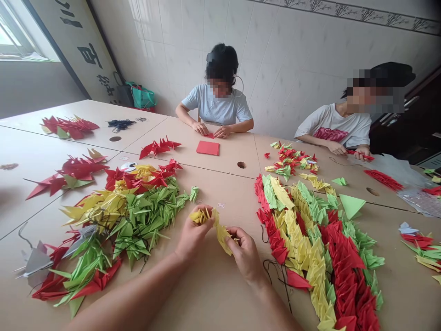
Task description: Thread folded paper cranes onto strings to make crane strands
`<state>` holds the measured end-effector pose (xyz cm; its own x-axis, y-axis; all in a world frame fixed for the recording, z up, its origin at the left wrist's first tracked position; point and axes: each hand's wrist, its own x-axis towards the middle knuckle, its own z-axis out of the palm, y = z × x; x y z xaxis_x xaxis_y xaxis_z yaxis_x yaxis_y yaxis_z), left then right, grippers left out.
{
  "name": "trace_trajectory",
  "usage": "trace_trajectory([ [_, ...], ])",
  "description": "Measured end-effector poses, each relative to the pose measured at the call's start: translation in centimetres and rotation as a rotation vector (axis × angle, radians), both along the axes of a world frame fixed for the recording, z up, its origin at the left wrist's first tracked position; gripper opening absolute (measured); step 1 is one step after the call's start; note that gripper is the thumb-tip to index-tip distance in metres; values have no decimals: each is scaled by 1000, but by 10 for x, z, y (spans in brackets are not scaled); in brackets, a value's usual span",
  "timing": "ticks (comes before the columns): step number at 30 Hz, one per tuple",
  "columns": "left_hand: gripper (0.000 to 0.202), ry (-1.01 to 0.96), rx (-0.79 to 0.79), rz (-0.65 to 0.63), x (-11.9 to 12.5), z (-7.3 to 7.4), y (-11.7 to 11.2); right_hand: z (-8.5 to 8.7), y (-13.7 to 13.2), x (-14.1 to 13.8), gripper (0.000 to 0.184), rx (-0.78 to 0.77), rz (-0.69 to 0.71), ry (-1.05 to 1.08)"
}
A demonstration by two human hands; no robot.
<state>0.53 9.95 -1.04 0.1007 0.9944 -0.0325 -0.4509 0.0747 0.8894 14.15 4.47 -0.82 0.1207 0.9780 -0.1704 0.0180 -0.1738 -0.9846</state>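
Observation:
My left hand (193, 234) and my right hand (245, 253) meet above the table's near middle, both closed on a string of yellow folded paper cranes (215, 225). The left fingers pinch the upper bunch; the right fingers grip the lower part. Left of my hands lies a heap of green, yellow and red cranes (131, 216). On the right, long strung rows of red, yellow and green cranes (310, 243) run toward the front edge.
Two people sit across the tan table (213, 294), each folding red paper. A red paper stack (208, 147) lies before the middle person. More crane piles (70, 126) sit far left, green triangles (351, 205) right, bags (141, 96) in the corner.

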Motion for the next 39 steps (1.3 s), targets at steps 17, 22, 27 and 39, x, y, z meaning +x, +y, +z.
trace_trajectory([
  [17, 31, -156, -169, -25, 1, 4, 1, -5, 1, 3, 26, 30, 59, 63],
  [22, 30, -161, -182, -91, 2, 8, 0, -2, 0, 2, 25, 20, 96, 57],
  [27, 31, -122, -216, -108, 2, 6, 0, -2, 0, 2, 27, 31, 93, 115],
  [39, 34, -146, -199, -68, 1, 4, 2, -5, 0, 3, 28, 12, 65, 116],
])
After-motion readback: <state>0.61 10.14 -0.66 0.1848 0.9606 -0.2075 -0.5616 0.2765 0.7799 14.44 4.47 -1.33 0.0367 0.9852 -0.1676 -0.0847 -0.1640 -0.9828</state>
